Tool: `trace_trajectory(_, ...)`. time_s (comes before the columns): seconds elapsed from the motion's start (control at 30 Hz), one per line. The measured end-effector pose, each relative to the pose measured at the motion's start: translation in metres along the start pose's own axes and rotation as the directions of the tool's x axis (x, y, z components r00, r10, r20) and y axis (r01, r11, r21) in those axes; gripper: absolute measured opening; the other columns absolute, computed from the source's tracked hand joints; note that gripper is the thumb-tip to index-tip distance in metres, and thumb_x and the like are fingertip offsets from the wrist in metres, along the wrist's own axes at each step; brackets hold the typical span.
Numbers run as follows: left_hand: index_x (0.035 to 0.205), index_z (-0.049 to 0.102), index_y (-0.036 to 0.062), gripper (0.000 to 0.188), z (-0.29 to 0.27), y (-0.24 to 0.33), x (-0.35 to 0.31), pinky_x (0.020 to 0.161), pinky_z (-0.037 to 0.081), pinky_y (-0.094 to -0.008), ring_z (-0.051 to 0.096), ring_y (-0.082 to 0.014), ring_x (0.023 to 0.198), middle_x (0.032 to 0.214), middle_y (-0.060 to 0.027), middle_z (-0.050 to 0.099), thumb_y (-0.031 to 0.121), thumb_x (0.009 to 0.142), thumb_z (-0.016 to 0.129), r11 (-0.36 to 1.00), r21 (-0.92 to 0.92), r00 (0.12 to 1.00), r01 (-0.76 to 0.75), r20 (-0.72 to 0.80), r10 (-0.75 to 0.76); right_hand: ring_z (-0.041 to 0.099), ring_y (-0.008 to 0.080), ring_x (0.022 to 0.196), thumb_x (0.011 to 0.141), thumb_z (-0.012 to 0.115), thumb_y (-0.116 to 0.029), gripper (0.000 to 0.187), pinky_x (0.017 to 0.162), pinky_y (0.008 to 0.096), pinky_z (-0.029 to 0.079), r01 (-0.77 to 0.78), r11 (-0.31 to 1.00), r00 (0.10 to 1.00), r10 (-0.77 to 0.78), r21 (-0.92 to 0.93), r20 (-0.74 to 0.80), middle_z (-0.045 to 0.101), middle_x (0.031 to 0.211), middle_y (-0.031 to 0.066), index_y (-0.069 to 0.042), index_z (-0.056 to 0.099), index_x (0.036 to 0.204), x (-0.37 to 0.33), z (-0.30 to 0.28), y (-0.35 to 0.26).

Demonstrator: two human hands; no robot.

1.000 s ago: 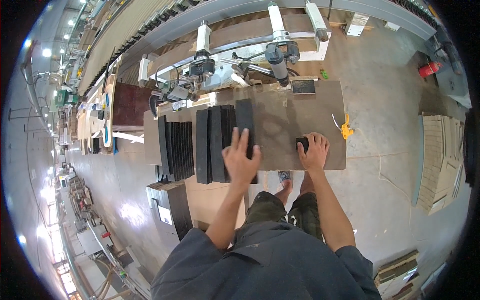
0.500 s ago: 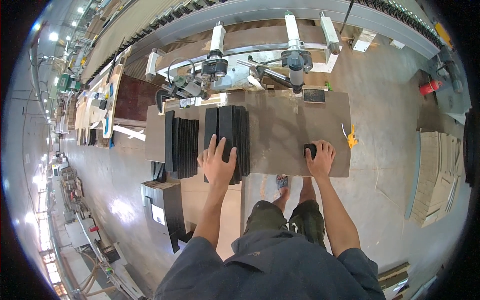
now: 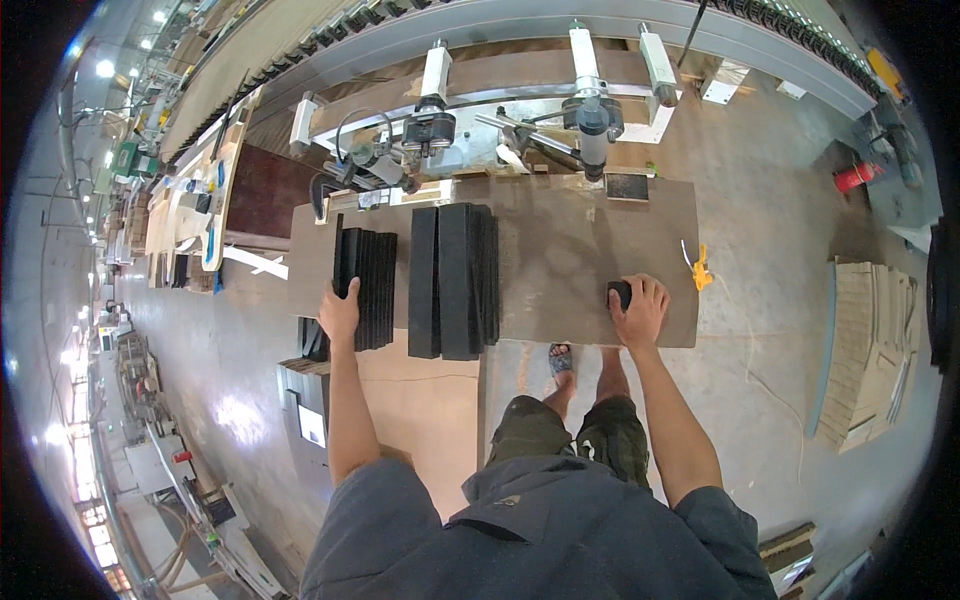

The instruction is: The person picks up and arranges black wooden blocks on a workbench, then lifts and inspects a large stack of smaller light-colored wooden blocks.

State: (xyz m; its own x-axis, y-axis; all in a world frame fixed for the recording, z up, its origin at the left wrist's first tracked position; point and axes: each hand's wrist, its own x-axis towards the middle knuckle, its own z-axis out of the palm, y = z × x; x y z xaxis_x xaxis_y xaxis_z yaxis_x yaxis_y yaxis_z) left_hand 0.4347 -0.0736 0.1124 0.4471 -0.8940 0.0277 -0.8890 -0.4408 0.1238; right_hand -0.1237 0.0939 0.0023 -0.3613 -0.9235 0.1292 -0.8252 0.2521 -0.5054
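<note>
1. My left hand (image 3: 340, 312) rests on the near end of the left stack (image 3: 366, 288) of dark panels, at about 9 o'clock on the counter (image 3: 560, 250). The fingers lie over the stack's outer panel; I cannot tell whether the grip is closed on it.
2. My right hand (image 3: 640, 310) sits at the counter's near edge, at about 4 o'clock, with its grip curled round a small black block (image 3: 619, 293).
3. The left stack stands on edge, running from the near edge toward 12 o'clock.
4. A second, larger stack (image 3: 455, 280) of dark panels stands just to the right of the first, with a narrow gap between them.
5. A yellow clip (image 3: 701, 268) lies at the counter's right edge, near the right hand.
6. A machine (image 3: 500, 130) with clamps runs along the far side at 12 o'clock.
</note>
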Motion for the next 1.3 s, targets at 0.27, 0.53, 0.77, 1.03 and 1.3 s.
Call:
trace_trajectory(0.27,0.145,0.064,-0.0064,0.082,-0.01,-0.032,0.029,0.114,0.05,-0.0506,0.065,-0.0468,0.133,0.139,-0.0335,0.068,0.049,0.088,0.088,0.944,-0.327,0.992,-0.034,0.106,0.073,0.052,0.0383,0.133,0.099,0.066,-0.05,0.047,0.12,0.0565,0.032,-0.014,1.0,1.0,0.014,0.003,-0.005,0.064,0.132,0.0121,-0.012,0.069,0.126,0.002,0.006,-0.004)
trace_trajectory(0.53,0.123,0.072,-0.0025,0.043,-0.067,0.017,0.001,0.097,0.052,-0.0483,0.072,-0.0343,0.108,0.113,-0.0199,0.076,0.037,0.109,0.065,0.899,-0.438,1.0,-0.024,-0.009,0.022,0.052,0.0378,0.131,0.096,0.072,-0.044,0.043,0.119,0.0563,0.034,-0.021,1.0,0.999,0.022,0.019,-0.031,0.064,0.131,0.0115,-0.012,0.069,0.125,0.003,0.001,-0.002)
trace_trajectory(0.77,0.105,0.073,0.0073,0.036,-0.097,0.187,-0.173,0.087,0.052,-0.0369,0.065,-0.0173,0.094,0.1,-0.0063,0.071,0.038,0.112,0.054,0.327,-0.873,0.851,0.362,0.452,0.266,0.052,0.0367,0.132,0.096,0.073,-0.042,0.042,0.118,0.0555,0.035,-0.035,0.999,0.999,0.035,-0.01,-0.021,0.063,0.13,0.011,-0.012,0.069,0.125,0.002,-0.003,0.001)
trace_trajectory(1.03,0.154,0.055,-0.0017,0.066,0.091,0.284,-0.265,0.112,0.046,-0.0522,0.061,-0.0451,0.13,0.133,-0.0299,0.067,0.042,0.105,0.066,0.73,-0.675,0.867,-0.109,0.295,0.402,0.052,0.0351,0.134,0.091,0.077,-0.043,0.045,0.119,0.0548,0.035,-0.048,0.999,0.999,0.048,0.015,-0.018,0.063,0.131,0.0097,-0.015,0.07,0.126,0.002,0.006,-0.001)
trace_trajectory(1.3,0.156,0.055,0.0033,0.076,0.115,0.352,-0.257,0.107,0.048,-0.0541,0.059,-0.0435,0.126,0.138,-0.0221,0.06,0.039,0.093,0.079,0.808,-0.373,0.831,-0.455,0.146,0.536,0.05,0.0339,0.136,0.092,0.076,-0.049,0.052,0.122,0.0545,0.033,-0.078,0.997,0.996,0.078,-0.003,0.04,0.062,0.135,0.0086,-0.015,0.07,0.13,0.001,0.0,0.004)
